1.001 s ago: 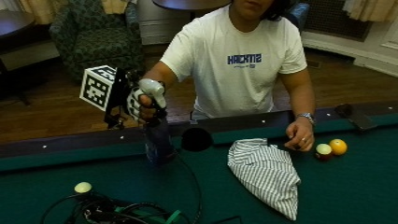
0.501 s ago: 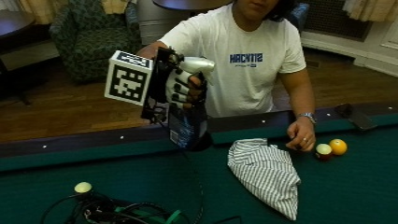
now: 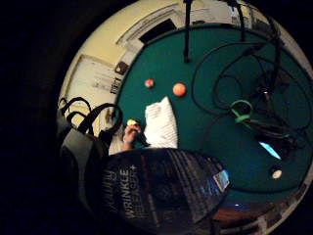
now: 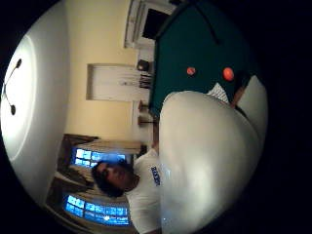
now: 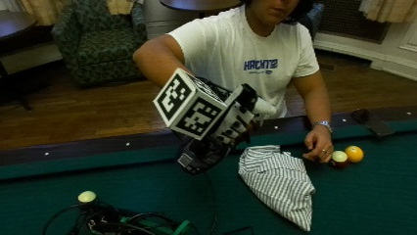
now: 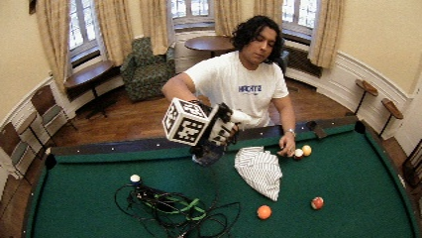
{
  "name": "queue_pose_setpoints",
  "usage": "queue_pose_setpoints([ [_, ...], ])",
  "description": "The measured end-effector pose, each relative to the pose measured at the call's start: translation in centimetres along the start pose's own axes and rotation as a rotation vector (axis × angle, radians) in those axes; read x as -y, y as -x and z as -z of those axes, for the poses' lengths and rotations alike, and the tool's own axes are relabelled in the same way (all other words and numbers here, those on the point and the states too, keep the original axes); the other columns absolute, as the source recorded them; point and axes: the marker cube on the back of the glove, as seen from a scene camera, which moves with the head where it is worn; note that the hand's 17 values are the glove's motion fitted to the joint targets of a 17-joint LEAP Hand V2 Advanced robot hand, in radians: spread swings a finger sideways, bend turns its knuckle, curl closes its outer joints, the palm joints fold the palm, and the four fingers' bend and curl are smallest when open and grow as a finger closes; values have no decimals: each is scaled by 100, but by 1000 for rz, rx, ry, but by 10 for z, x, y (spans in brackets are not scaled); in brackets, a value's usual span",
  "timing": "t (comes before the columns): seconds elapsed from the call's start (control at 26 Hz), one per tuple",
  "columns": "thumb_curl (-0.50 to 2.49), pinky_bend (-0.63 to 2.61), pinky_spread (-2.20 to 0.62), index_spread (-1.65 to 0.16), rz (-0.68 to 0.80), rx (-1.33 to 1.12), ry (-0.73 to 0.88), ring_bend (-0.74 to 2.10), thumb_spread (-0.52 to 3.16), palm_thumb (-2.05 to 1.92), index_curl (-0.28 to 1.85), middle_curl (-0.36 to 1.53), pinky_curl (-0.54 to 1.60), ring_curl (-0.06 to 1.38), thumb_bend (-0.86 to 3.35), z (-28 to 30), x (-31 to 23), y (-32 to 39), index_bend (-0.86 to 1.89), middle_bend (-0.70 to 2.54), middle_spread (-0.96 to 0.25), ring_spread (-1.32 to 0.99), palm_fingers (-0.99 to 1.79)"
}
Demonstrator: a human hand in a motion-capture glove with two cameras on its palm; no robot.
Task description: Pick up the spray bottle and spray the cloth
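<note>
The gloved right hand is raised above the green bench, its fingers curled round the spray bottle, which it holds tilted with the dark body hanging down below the hand and the white trigger head poking out above the fingers. Up against the palm, the bottle's dark label reads "WRINKLE RELEASER+" in the little-finger-side view, and its pale head fills much of the thumb-side view.

Just beyond the hand and lower, toward the person's other side, the striped cloth lies bunched on the felt, apart from the bottle. The nozzle end of the bottle looks turned toward it, though I cannot tell exactly where it aims.

Past the cloth, the person's bare left hand rests on the bench by the rail, fingers touching a white-and-red ball with a yellow ball just beside it.

On the opposite side, below the hand and nearer me, a tangle of black cables with a green strap lies on the felt, a pale ball at its edge. Farther out across the bench sit an orange ball and a red ball, well apart from the hand
</note>
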Motion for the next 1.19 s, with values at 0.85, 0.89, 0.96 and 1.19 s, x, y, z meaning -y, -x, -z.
queue_pose_setpoints([
  [0.85,81,42,-31,-27,-306,-594,473,71,34,89,60,55,40,48,-3,-164,50,-27,41,68,-21,-22,139],
  [0.89,81,42,-31,-27,-325,-610,494,71,34,89,60,55,40,48,-3,-169,48,-29,41,68,-20,-22,139],
  [0.96,81,42,-31,-27,-363,-642,529,71,34,89,60,55,40,47,-3,-180,43,-35,41,68,-20,-22,139],
  [1.19,82,42,-31,-27,-439,-734,625,71,35,89,60,55,40,48,-3,-206,26,-53,40,68,-20,-22,139],
])
